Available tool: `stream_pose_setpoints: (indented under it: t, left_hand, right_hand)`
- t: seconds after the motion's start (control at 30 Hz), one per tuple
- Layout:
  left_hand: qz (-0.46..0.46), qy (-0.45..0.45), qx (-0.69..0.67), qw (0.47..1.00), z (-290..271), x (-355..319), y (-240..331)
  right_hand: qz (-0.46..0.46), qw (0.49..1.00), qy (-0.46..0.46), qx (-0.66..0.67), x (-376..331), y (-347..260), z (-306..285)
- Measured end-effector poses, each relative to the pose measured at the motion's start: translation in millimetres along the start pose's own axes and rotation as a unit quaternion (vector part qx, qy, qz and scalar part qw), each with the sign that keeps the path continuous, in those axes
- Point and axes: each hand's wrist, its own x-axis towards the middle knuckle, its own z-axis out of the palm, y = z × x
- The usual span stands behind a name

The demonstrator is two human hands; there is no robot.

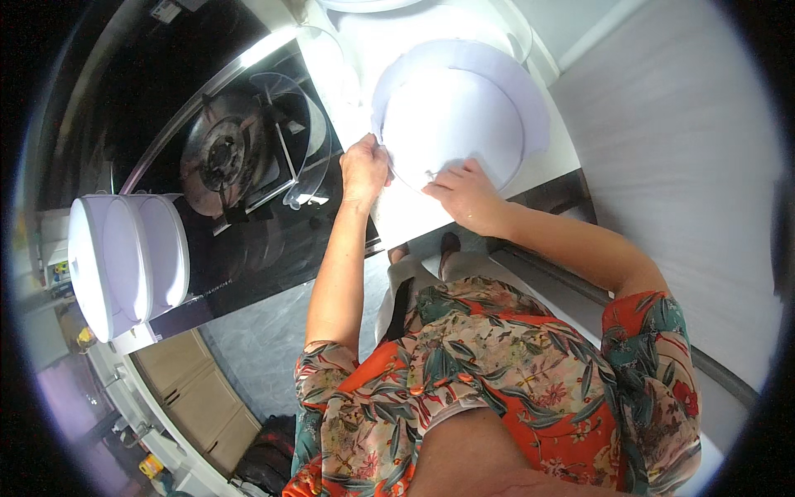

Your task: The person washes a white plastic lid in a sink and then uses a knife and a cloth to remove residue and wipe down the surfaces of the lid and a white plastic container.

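A large white round plate-like dish (451, 124) lies on the white countertop (397, 211), partly over a wider pale round piece (530, 108) beneath it. My left hand (363, 170) grips the dish's left rim, fingers curled on the edge. My right hand (465, 192) holds the near rim, fingers bent over it. Both forearms reach up from my floral orange top. What lies under the dish is hidden.
To the left is a black glass hob with a gas burner (222, 156) and a clear glass lid (302, 137) standing by it. A white lidded pot (124, 261) sits at the hob's near left. Wooden cabinet doors (199, 389) show below.
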Motion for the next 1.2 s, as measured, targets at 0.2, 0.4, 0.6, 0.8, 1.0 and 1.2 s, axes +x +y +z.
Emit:
stream_pose_setpoints:
  t: [0.2,0.4,0.6,0.8,1.0,1.2]
  left_hand:
    - [0.03,0.005,0.049,0.998,5.8,7.3,-0.9]
    - [0.016,0.007,0.039,0.999,1.9,0.4,10.0]
    - [0.06,0.025,0.075,0.995,8.0,6.3,-0.5]
    - [0.065,0.008,0.072,0.995,8.1,15.7,-0.8]
    - [0.165,0.049,0.126,0.977,11.0,25.4,-23.4]
    - [0.039,-0.192,0.014,0.981,-12.1,-28.3,18.0]
  right_hand:
    - [0.029,0.991,0.117,-0.066,60.3,26.5,21.5]
    - [0.218,0.948,0.133,-0.189,69.0,95.7,-7.6]
    - [0.213,0.966,0.066,-0.128,20.1,45.2,12.2]
    - [0.258,0.948,0.024,-0.186,52.0,77.5,-18.7]
    - [0.339,0.926,0.055,-0.157,36.6,73.5,-14.5]
    - [0.384,0.911,0.116,-0.095,49.0,73.0,-10.8]
